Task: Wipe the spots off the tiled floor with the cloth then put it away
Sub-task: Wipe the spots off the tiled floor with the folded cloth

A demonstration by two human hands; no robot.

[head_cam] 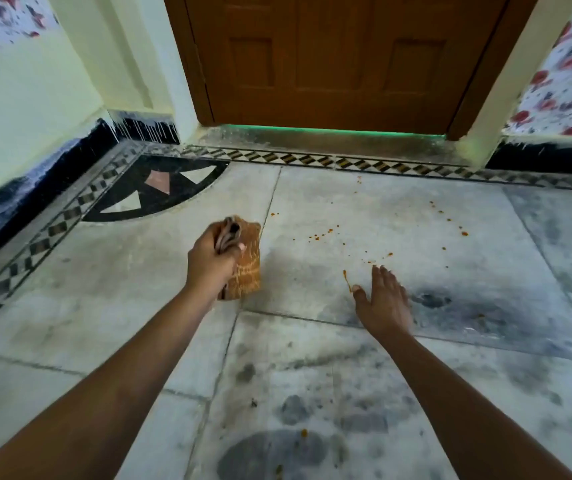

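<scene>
Grey marbled tiles of the floor (399, 216) run away from me to a patterned border strip (277, 157) and a closed wooden door (329, 57), with pale walls (28, 98) on either side and a black quarter-circle inlay (149, 188) in the floor's far left corner. My left arm reaches forward, and my left hand (213, 258) is clenched around the bunched top of the cloth (248, 265), knuckles toward me, with a striped fold poking out above the fist. The cloth is orange-brown with pale lines, folded into a long shape whose long axis runs from the door side back toward me; its upper end is in my grip and its lower end shows just below my wrist. It sits over the grout line between two tiles, just on my side of the inlay; whether its lower end touches the floor I cannot tell. My right arm stretches forward too, and my right hand (383, 303) is released, palm down, fingers straight and pointing toward the door, thumb spread to the left, low over or on the tile. Orange spots (315, 237) scatter across the tile beyond both hands, and a short orange streak (347, 280) lies just beside my right thumb
</scene>
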